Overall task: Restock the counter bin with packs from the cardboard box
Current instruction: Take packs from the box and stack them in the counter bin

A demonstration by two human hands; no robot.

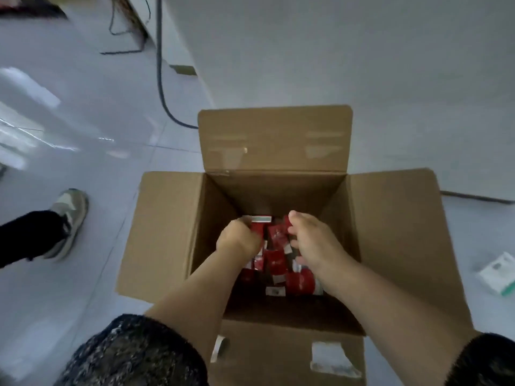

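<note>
Floor (83, 112): pale glossy tile, carrying everything listed below.
White panel (362, 65): upright surface filling the upper right, meeting the floor behind the box.
Cardboard box (211, 218): brown, standing on the floor against the panel, all four flaps folded outward. The far flap (276, 137) leans on the panel. The near flap (278, 366) hangs toward the viewer and bears torn scraps of tape (331, 358).
Sleeves: left sleeve (133, 355) dark and speckled, right sleeve (485, 363) dark. Both are pushed up, forearms bare, and both arms reach down into the box.
Packs (274, 263): red with white ends, lying loose and jumbled at the bottom of the box, in the half toward the viewer and the centre.
Right hand (315, 240): back upward, over the right side of the heap, thumb extended forward. The fingers dip down among the packs and are hidden there, so I cannot tell whether they grasp anything.
Left hand (239, 238): at the far left of the heap, fingers curled round an upright red pack (257, 228) with a pale top edge, grasping it.
Shoe (69, 218): grey and pale, on the floor left of the box, with a dark trouser leg above it.
Cable (160, 79): dark, running down the floor and passing behind the far flap.
Packet (498, 274): white with green, flat on the floor right of the box, well apart from it.
</note>
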